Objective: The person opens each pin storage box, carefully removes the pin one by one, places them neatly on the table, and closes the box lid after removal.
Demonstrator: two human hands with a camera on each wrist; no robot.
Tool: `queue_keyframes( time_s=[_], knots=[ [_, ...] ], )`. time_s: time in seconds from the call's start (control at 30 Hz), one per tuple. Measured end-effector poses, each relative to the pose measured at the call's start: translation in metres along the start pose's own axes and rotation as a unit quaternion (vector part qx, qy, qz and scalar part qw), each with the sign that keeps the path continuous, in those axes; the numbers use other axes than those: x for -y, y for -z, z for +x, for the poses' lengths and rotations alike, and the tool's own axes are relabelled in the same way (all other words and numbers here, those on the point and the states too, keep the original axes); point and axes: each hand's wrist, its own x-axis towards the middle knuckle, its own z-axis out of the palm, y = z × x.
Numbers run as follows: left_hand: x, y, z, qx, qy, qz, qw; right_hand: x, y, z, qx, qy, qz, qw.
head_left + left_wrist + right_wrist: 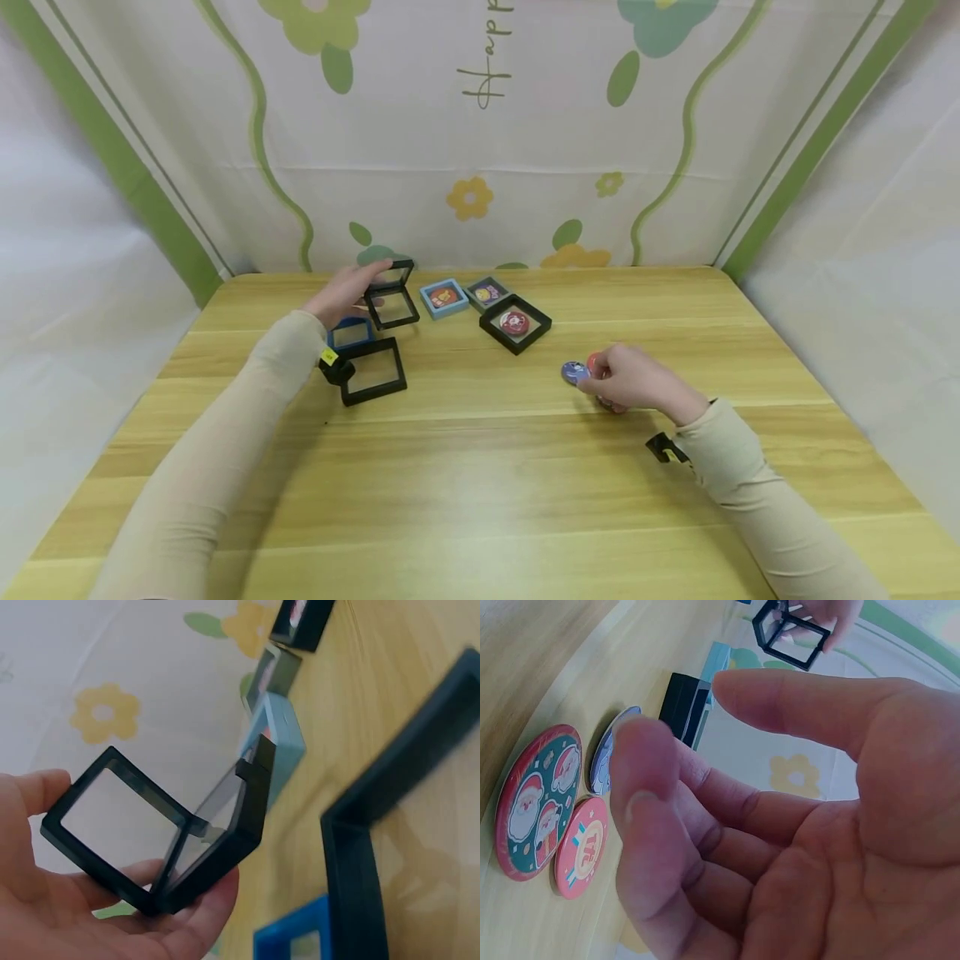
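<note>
My left hand holds a small black display frame, its two hinged halves spread apart and a clear film in each. In the left wrist view, thumb and fingers grip it at the edges, above the table. On the right side, my right hand is over several round badges, fingers bent and thumb held apart, with nothing between them. Beside those fingers lie a green badge with Santa faces and a red rim, a pink-red badge and a blue badge.
At the back stand a light blue frame with an orange badge, a grey-green frame and a black frame with a red badge. Below my left hand lie a blue frame and a larger black frame. Fabric walls border the table.
</note>
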Motion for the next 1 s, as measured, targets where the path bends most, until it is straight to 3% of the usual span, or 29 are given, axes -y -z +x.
queue_keyframes(
  time_s=[0.43,0.8,1.0],
  knots=[
    [0.018,0.012,0.011,-0.015,-0.027,0.025,0.9992,0.002,-0.003,0.000,-0.003,0.013,-0.004,1.000],
    [0.016,0.009,0.014,0.028,-0.029,0.055,0.9976,0.001,-0.004,0.000,0.000,0.009,0.004,1.000],
    [0.019,0.011,0.021,0.030,-0.033,0.111,0.9928,0.001,-0.004,0.000,-0.001,0.005,0.003,1.000]
  ],
)
